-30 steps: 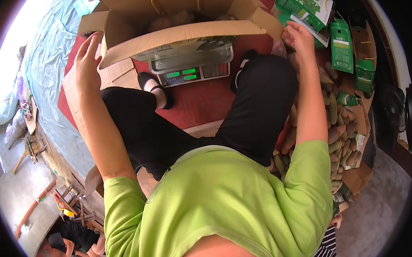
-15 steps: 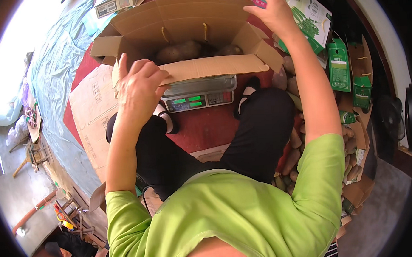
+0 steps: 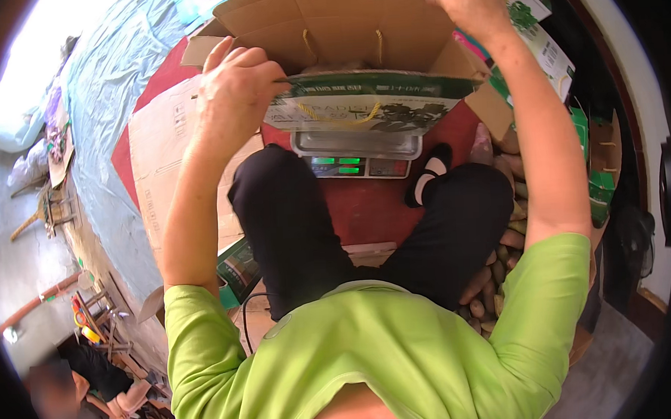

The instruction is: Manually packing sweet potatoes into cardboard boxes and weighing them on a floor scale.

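Note:
A brown cardboard box point(image 3: 357, 29) with a green printed front flap point(image 3: 368, 107) and yellow rope handles stands on a digital scale point(image 3: 357, 154) with a lit green display. My left hand point(image 3: 236, 83) grips the near left end of the printed flap, fingers curled over its edge. At the box's far right corner, my right hand point(image 3: 472, 5) holds the top of a flap. Pale roots show dimly inside the box. I sit with black-trousered legs point(image 3: 306, 233) on either side of the scale, on a red mat point(image 3: 362, 208).
A heap of brown tubers point(image 3: 502, 255) lies by my right leg. Green and white cartons point(image 3: 596, 176) are stacked at the right. Flat cardboard sheets point(image 3: 161, 157) and a blue tarpaulin point(image 3: 113, 84) lie at the left. A person point(image 3: 96, 377) sits at the lower left.
My left hand has gone from the box's outer left flap to its near front flap and folded it up, showing the printed side. My right hand has moved up to the far right flap.

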Tool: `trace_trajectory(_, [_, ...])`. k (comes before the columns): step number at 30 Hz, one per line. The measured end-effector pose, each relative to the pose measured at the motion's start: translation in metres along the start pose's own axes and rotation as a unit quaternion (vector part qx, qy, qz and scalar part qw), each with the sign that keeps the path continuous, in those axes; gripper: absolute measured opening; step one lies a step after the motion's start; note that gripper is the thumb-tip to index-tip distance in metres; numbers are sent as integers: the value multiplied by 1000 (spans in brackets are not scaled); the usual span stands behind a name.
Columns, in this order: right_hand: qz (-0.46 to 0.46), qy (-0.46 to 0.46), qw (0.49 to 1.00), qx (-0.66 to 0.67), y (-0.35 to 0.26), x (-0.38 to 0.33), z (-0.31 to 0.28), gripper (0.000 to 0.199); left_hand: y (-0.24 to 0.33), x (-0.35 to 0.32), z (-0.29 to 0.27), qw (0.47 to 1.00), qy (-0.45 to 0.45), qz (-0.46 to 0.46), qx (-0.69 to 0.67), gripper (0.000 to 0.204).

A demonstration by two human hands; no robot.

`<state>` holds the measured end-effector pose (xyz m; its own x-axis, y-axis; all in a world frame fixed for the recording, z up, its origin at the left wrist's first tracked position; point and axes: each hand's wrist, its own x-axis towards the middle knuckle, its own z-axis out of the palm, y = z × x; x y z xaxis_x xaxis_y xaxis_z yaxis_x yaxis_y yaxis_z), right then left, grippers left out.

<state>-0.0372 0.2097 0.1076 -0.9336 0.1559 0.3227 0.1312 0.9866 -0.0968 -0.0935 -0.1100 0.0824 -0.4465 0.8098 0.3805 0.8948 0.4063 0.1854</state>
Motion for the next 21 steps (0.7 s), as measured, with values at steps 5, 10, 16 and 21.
trace_trajectory(5, [-94,50,994,-6,-61,40,-33,15,-37,-38,-25,995,67,-58,-47,8])
trace_trajectory(10, [-166,57,984,27,-145,68,-12,13,-58,-109,-70,988,75,-135,-15,9])
trace_trajectory(16, [-222,44,973,45,-241,55,43,19,-62,-198,-117,973,34,-201,105,4])
trace_trajectory(21, [-239,-140,956,97,-336,14,68,45,-64,-290,-143,938,-45,-299,169,8])
